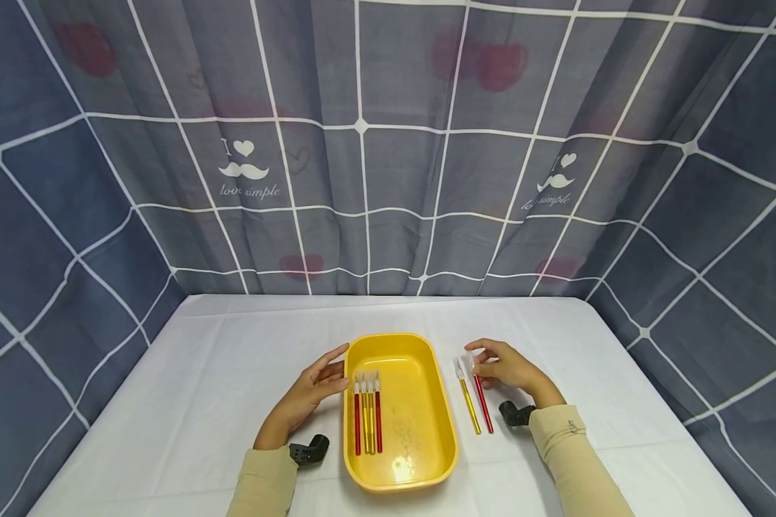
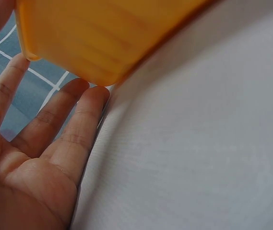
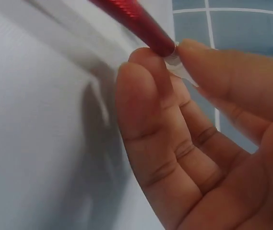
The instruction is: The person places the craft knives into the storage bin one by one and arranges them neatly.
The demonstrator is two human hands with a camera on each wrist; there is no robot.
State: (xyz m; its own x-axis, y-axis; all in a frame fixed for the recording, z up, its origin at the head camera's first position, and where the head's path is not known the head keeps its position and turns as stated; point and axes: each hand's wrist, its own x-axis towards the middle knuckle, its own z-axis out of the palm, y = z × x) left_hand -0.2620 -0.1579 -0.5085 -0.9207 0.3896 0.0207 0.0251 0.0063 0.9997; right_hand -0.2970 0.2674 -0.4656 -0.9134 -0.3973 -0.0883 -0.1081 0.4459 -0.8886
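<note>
My right hand (image 1: 506,366) pinches a red craft knife (image 1: 484,407) at its clear-capped end, between thumb and fingers. In the right wrist view, its ridged red handle (image 3: 135,21) extends up and left from the fingertips. Just left of it on the white cloth lies a gold craft knife (image 1: 470,407) with a clear cap. My left hand (image 1: 307,398) rests against the left side of a yellow tray (image 1: 420,409), fingers spread and fairly straight. The left wrist view has its fingertips (image 2: 98,96) right at the tray's edge. Red and gold capped craft knives (image 1: 368,424) lie side by side in the tray's left half.
A white cloth (image 1: 246,359) covers the table. Grey-blue checked curtains (image 1: 394,172) hang behind it and along both sides. Each wrist carries a black camera mount, one by the left sleeve (image 1: 310,450) and one by the right (image 1: 516,414).
</note>
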